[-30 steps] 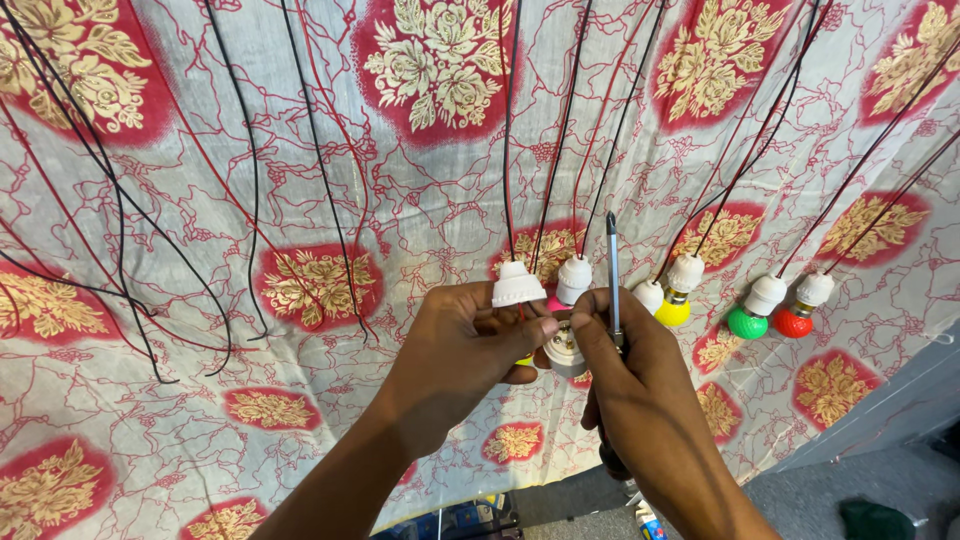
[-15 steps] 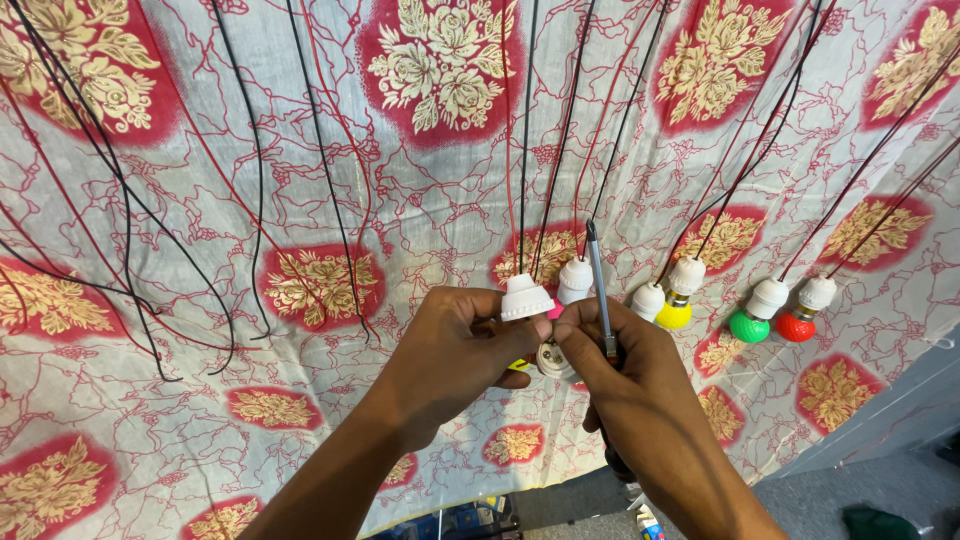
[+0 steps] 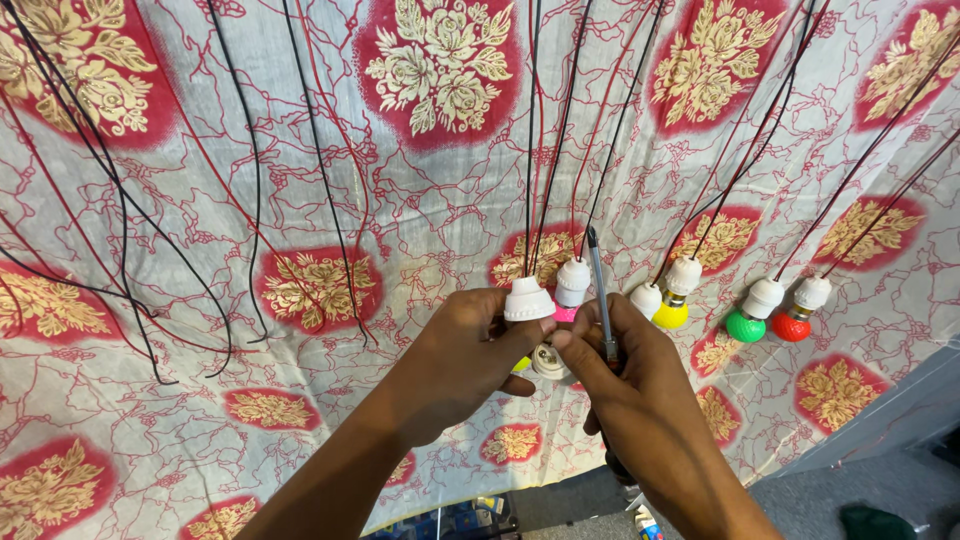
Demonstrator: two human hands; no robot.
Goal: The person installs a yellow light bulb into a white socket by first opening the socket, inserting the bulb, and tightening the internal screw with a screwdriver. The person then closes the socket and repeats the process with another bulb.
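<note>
Just below centre, a white lamp holder [image 3: 528,300] on hanging wires is pinched in your left hand [image 3: 462,352]. Your right hand [image 3: 625,372], at its 3 o'clock, is closed around a screwdriver [image 3: 601,295] pointing to 12; its fingertips seem to touch a socket part [image 3: 549,361]. Coloured bulbs [image 3: 745,323] hang at 3 o'clock against a floral cloth [image 3: 300,200].

hands: 2, left [image 3: 470,350] at 6 o'clock, right [image 3: 625,375] at 5 | screwdriver [image 3: 600,295]: 1, centre | white lamp holders [image 3: 528,300]: 6 counted | coloured bulbs [image 3: 744,326] visible: 4, toward 3 o'clock | patterned cloth [image 3: 200,200]: 1
</note>
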